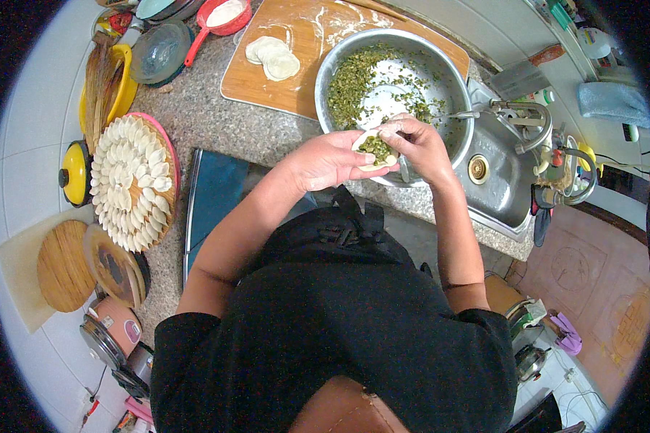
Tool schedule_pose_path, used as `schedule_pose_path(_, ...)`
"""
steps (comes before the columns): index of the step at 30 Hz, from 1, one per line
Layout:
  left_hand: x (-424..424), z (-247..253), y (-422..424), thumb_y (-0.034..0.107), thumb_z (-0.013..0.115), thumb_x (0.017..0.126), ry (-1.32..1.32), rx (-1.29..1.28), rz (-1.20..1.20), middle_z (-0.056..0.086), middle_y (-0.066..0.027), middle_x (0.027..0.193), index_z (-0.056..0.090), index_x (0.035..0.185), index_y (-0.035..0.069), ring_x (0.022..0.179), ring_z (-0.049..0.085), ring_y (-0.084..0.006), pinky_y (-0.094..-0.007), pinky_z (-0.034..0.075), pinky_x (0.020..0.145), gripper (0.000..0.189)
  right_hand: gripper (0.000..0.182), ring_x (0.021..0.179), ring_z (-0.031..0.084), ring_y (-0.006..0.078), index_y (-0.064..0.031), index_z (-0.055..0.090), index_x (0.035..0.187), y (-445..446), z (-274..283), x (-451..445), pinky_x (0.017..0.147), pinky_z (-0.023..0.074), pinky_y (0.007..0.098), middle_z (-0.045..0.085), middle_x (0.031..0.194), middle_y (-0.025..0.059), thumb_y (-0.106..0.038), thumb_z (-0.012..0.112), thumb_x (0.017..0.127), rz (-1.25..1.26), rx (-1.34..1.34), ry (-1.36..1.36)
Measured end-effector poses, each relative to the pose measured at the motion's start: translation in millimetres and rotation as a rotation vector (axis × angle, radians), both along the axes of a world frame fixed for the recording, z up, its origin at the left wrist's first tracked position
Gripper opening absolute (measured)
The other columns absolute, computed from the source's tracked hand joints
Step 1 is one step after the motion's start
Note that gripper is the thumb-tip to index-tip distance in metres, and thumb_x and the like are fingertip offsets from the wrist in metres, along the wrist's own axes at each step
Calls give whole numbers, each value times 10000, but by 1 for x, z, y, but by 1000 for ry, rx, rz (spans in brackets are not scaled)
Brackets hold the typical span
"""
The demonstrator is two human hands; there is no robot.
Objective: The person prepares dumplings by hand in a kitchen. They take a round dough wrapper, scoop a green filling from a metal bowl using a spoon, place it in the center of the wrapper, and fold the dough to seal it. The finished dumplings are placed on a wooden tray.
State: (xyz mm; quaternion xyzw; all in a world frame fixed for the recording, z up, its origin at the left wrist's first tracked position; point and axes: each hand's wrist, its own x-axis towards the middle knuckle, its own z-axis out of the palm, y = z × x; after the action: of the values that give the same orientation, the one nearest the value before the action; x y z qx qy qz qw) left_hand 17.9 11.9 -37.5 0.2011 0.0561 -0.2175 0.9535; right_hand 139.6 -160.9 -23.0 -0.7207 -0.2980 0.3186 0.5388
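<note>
My left hand [330,158] holds a round dough wrapper [362,145] over the near rim of a wide steel basin [395,108]. Chopped green filling [375,150] lies in the middle of the wrapper. The thumb and fingers of my right hand [420,146] pinch the wrapper's far right edge, so both hands grip it. More green filling [352,81] is heaped along the basin's left side, with scraps scattered across its bottom. A metal utensil's handle [466,115] reaches over the right rim.
Several flat wrappers [273,58] lie on a floured wooden board [238,89] beyond the basin. Shaped dumplings [132,184] ring a round tray at left. A red sieve [225,16] with flour stands at the back. A steel sink [498,178] with a faucet [536,135] adjoins at right.
</note>
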Motion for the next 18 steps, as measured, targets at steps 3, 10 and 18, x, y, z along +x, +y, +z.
schedule_pose_path(3, -4, 0, -2, -9, 504, 924, 35, 44, 14, 455, -215, 1353, 324, 1384, -77, 1238, 500, -385, -405, 412, 1082, 499, 94, 830, 583, 128, -37, 722, 903, 1, 3, -6, 765, 459, 280, 629, 881, 36, -99, 695, 839, -15, -20, -72)
schedule_pose_path(10, -3, 3, -7, -31, 547, 903, 90, 188, 78, 492, -176, 1297, 385, 1334, -69, 1192, 541, -304, -384, 445, 1063, 462, 107, 810, 590, 192, -51, 722, 902, 1, 16, -24, 749, 463, 308, 624, 864, 68, -61, 707, 796, -39, 17, -341)
schedule_pose_path(18, -2, -21, -10, -12, 578, 892, 123, 102, 135, 546, -158, 1219, 432, 1289, -59, 1103, 585, -243, -372, 466, 1021, 426, 158, 883, 587, 261, -82, 720, 905, -4, 15, -32, 787, 460, 360, 632, 911, 71, -66, 725, 748, -16, 15, -659)
